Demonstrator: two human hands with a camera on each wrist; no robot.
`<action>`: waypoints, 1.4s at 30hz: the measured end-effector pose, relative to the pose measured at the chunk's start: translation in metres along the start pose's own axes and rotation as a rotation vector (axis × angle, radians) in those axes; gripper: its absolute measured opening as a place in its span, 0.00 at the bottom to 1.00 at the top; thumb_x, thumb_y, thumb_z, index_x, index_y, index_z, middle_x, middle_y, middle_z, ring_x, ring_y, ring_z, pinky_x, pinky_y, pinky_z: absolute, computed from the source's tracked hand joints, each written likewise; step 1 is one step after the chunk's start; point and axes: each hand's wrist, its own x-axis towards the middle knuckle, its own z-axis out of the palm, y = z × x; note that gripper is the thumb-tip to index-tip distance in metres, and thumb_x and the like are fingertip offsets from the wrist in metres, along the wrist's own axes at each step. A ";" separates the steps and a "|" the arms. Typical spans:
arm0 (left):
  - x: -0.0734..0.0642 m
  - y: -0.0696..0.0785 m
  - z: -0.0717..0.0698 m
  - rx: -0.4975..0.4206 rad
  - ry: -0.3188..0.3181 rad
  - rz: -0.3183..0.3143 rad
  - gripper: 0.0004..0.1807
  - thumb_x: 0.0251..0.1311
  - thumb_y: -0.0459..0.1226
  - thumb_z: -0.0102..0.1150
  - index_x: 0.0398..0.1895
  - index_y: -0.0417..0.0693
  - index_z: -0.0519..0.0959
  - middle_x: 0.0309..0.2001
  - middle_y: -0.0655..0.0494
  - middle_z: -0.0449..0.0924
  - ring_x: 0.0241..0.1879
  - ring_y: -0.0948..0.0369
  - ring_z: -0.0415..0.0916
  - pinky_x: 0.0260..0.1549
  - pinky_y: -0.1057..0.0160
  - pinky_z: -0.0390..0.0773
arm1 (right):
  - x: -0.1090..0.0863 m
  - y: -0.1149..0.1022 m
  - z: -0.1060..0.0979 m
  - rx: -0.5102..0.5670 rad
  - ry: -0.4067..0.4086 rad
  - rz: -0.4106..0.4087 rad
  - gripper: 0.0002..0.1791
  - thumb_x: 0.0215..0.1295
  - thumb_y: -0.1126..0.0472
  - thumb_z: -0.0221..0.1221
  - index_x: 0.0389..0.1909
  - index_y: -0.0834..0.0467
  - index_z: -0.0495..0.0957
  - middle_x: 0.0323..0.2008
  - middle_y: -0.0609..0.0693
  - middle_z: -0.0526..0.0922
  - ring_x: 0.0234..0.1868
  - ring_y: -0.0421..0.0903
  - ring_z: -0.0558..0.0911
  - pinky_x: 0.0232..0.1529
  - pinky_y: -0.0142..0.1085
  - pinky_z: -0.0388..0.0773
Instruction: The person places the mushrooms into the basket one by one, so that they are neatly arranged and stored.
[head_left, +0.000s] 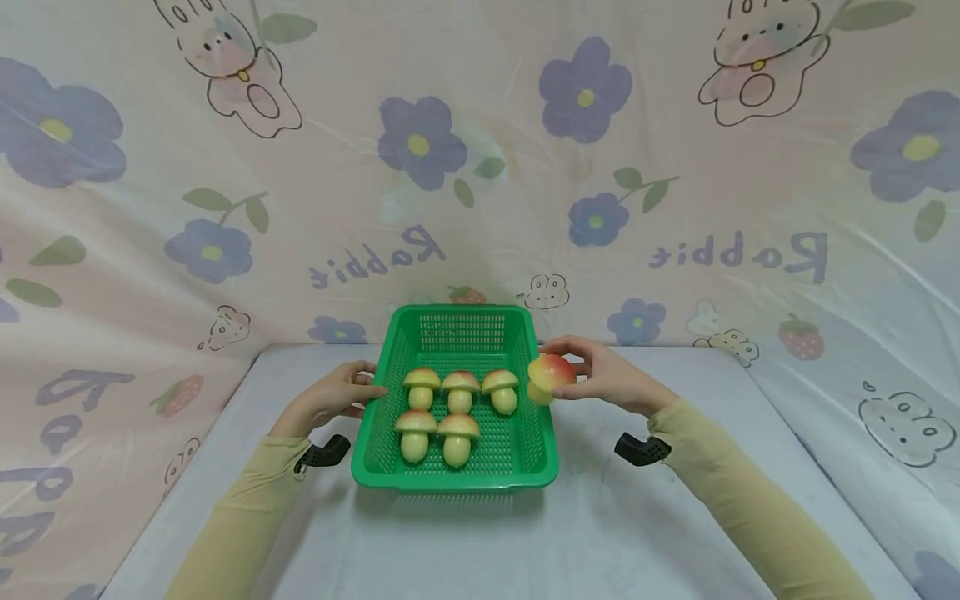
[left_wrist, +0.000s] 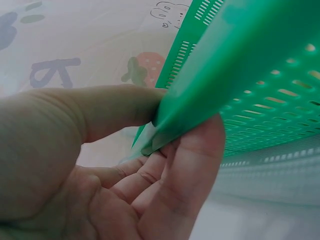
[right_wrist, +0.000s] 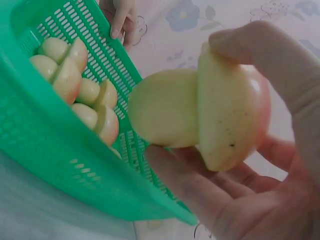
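My right hand [head_left: 609, 377] pinches a toy mushroom [head_left: 553, 377] by its red and yellow cap, at the right rim of the green basket [head_left: 455, 481]. In the right wrist view that mushroom [right_wrist: 200, 107] lies sideways between thumb and fingers, its pale stem toward the basket. My left hand [head_left: 333, 398] grips the basket's left rim; in the left wrist view the thumb is on one side of the rim [left_wrist: 185, 105] and the fingers on the other. Inside the basket, several like mushrooms [head_left: 459, 392] lie in two rows, stems toward me.
The basket stands on a white-covered table [head_left: 480, 550]. Behind it hangs a cloth [head_left: 495, 200] printed with purple flowers and rabbits. A black strap end [head_left: 327, 451] sticks out at the left wrist, and another black piece [head_left: 642, 449] at the right.
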 end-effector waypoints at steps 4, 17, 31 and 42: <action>0.000 0.000 -0.001 0.001 0.001 0.003 0.32 0.67 0.37 0.56 0.67 0.34 0.54 0.40 0.45 0.72 0.34 0.55 0.78 0.32 0.57 0.82 | 0.009 -0.005 0.008 -0.008 -0.059 -0.008 0.30 0.57 0.64 0.68 0.60 0.57 0.70 0.59 0.56 0.67 0.52 0.57 0.77 0.46 0.47 0.79; -0.001 0.002 -0.001 -0.001 0.003 0.001 0.34 0.66 0.38 0.57 0.68 0.34 0.54 0.40 0.45 0.72 0.34 0.56 0.77 0.32 0.58 0.82 | 0.031 -0.008 0.029 -0.242 -0.146 -0.017 0.27 0.55 0.56 0.69 0.56 0.55 0.74 0.51 0.48 0.77 0.51 0.47 0.76 0.54 0.47 0.72; -0.001 0.002 0.000 0.007 -0.002 -0.010 0.33 0.67 0.38 0.57 0.68 0.35 0.54 0.41 0.44 0.73 0.35 0.55 0.77 0.32 0.58 0.81 | 0.050 0.001 0.033 -0.331 -0.221 0.000 0.29 0.56 0.56 0.69 0.57 0.60 0.74 0.51 0.48 0.77 0.49 0.44 0.77 0.51 0.40 0.76; -0.002 0.004 0.000 -0.004 -0.008 -0.006 0.31 0.67 0.37 0.56 0.67 0.35 0.56 0.39 0.45 0.74 0.33 0.56 0.77 0.30 0.59 0.81 | 0.064 0.000 0.036 -0.456 -0.275 0.015 0.29 0.54 0.54 0.70 0.56 0.61 0.75 0.47 0.46 0.79 0.45 0.42 0.78 0.46 0.36 0.77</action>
